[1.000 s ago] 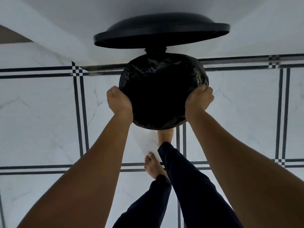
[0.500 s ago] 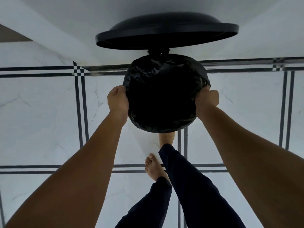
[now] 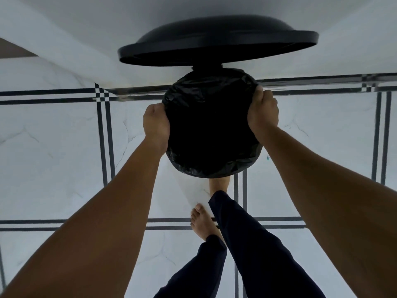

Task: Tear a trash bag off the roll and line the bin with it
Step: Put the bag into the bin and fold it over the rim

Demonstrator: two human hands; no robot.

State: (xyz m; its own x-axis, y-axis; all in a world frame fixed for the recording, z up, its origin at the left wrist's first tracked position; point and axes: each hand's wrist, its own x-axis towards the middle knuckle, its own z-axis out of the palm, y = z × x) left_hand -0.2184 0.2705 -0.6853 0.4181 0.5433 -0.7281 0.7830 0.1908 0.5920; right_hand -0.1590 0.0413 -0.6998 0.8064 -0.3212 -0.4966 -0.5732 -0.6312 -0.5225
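Note:
A round black bin stands on the floor below me, its mouth covered by a black trash bag (image 3: 209,125) folded over the rim all round. The bin's black lid (image 3: 217,43) is tipped up behind it. My left hand (image 3: 155,123) grips the bag at the left rim, fingers curled over the edge. On the upper right rim my right hand (image 3: 263,112) clasps the bag, fingers pressed over the plastic. The bin's body is hidden under the bag. No roll is in view.
White marble floor tiles (image 3: 53,158) with dark double lines lie all around. A white wall (image 3: 214,9) rises just behind the bin. My bare left foot (image 3: 203,222) stands near the bin; my right foot (image 3: 219,184) is partly under its front, on the pedal side.
Both hands have slid along the rim away from me: the left a little, the right further up to the far right edge. The lid appears more raised.

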